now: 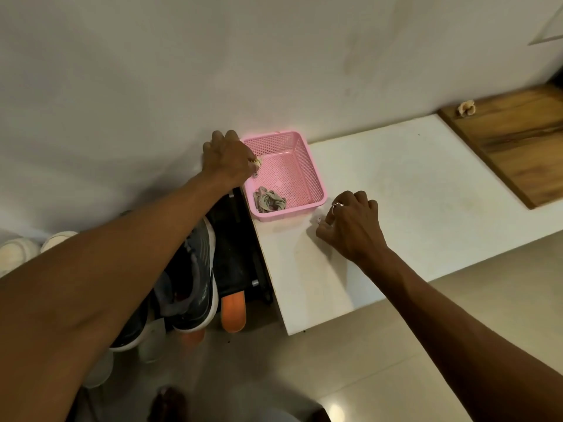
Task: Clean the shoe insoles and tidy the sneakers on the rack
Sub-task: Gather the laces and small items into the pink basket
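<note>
- At the left rim of the pink basket (300, 166), your left hand (227, 159) sits with its fingers curled over the edge. Something small and pale shows at your fingertips, but you cannot tell what it is or if you are holding it.
- Just below that hand, inside the basket's near corner, lies a bundle of grey laces (269, 202).
- Your right hand (350, 226) rests on the white shelf top (411, 193), just past the basket's near right corner. Its fingers are curled in loosely. You cannot tell if anything is in them.
- To the right of your right hand, the white top is bare all the way to the wooden board (518, 147). That is your open room.
- The wall (182, 71) is right behind your left hand, touching close, so there is little room there.
- The basket sits at the left edge of the white top, close to the drop.
- Below your left arm, the grey sneaker (192, 284) sits on the black rack (240, 254). Its long side runs from the wall toward you, and its toe points toward you.
- Right of the sneaker, an orange insole (233, 312) sticks out from the rack, pointing the same way.
- More pale shoes (18, 251) sit far left of your arm, by the wall.
</note>
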Demonstrator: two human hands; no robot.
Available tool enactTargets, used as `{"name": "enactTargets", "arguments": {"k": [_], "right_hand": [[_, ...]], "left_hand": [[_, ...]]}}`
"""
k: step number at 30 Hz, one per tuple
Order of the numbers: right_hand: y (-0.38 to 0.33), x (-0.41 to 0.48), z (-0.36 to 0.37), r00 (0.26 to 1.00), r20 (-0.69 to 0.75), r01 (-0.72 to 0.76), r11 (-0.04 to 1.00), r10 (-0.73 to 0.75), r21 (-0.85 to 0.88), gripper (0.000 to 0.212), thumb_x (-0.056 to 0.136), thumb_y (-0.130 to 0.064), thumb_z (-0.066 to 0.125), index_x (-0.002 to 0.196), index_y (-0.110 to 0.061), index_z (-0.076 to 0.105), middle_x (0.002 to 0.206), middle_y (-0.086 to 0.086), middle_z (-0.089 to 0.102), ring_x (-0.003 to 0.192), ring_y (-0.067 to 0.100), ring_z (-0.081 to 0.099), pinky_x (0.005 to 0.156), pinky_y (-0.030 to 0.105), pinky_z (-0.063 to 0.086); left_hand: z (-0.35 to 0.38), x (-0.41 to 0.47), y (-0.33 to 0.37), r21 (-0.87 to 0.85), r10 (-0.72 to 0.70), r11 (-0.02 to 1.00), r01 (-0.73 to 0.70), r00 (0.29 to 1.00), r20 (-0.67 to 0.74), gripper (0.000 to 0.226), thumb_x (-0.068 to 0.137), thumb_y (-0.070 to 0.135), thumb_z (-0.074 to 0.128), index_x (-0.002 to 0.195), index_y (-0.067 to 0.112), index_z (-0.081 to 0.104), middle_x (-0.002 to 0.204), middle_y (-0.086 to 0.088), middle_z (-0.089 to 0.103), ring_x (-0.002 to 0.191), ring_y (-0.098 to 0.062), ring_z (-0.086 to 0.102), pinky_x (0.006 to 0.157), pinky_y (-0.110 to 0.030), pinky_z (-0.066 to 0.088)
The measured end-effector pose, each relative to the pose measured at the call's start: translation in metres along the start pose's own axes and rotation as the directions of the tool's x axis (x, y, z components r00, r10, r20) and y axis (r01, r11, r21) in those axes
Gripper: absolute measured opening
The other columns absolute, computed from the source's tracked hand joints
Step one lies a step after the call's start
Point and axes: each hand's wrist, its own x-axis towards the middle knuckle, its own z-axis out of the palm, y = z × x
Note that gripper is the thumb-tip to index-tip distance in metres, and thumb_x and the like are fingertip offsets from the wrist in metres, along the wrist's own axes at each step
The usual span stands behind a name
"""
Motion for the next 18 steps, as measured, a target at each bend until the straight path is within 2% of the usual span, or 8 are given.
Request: {"name": "enactTargets", "arguments": {"k": [4, 12, 15, 18], "right_hand": [[-0.003, 0.000, -0.001, 0.999, -0.032, -0.003, 0.997, 0.005, 0.083, 0.025, 0.080, -0.036, 0.072, 0.070, -0.013, 0.072, 0.091, 0.005, 0.063, 0.089, 0.032, 0.050, 0.078, 0.043, 0.041], [-0.013, 0.003, -0.004, 0.999, -0.004, 0.038, 0.996, -0.037, 0.075, 0.028, 0.080, -0.041, 0.069, 0.074, -0.014, 0.073, 0.094, 0.005, 0.064, 0.090, 0.029, 0.051, 0.078, 0.042, 0.039], [-0.016, 0.001, -0.010, 0.999, 0.003, 0.034, 0.996, -0.034, 0.085, 0.028, 0.080, -0.041, 0.065, 0.073, -0.015, 0.071, 0.081, 0.005, 0.065, 0.085, 0.028, 0.053, 0.076, 0.040, 0.039], [-0.018, 0.000, -0.020, 0.999, 0.051, 0.014, 0.995, -0.019, 0.097, 0.029, 0.081, -0.041, 0.060, 0.073, -0.014, 0.068, 0.066, 0.004, 0.064, 0.072, 0.028, 0.055, 0.075, 0.040, 0.039]], "left_hand": [[0.010, 0.007, -0.004, -0.004, -0.034, 0.999, 0.034, 0.999, 0.006, 0.035, 0.082, 0.053, 0.073, 0.108, 0.031, 0.076, 0.117, -0.006, 0.049, 0.113, -0.030, 0.044, 0.091, -0.040, 0.036], [0.004, 0.007, -0.001, 0.022, -0.059, 0.998, 0.059, 0.998, 0.038, 0.038, 0.080, 0.057, 0.076, 0.107, 0.031, 0.076, 0.119, -0.005, 0.049, 0.118, -0.032, 0.042, 0.092, -0.043, 0.037], [0.003, 0.002, 0.002, 0.017, -0.053, 0.998, 0.053, 0.998, 0.033, 0.040, 0.080, 0.054, 0.078, 0.108, 0.026, 0.076, 0.120, -0.006, 0.050, 0.118, -0.032, 0.043, 0.094, -0.044, 0.039], [-0.003, -0.004, 0.006, 0.007, -0.038, 0.999, 0.038, 0.999, 0.027, 0.041, 0.080, 0.053, 0.079, 0.110, 0.026, 0.075, 0.121, -0.006, 0.050, 0.119, -0.031, 0.043, 0.096, -0.045, 0.038]]}}
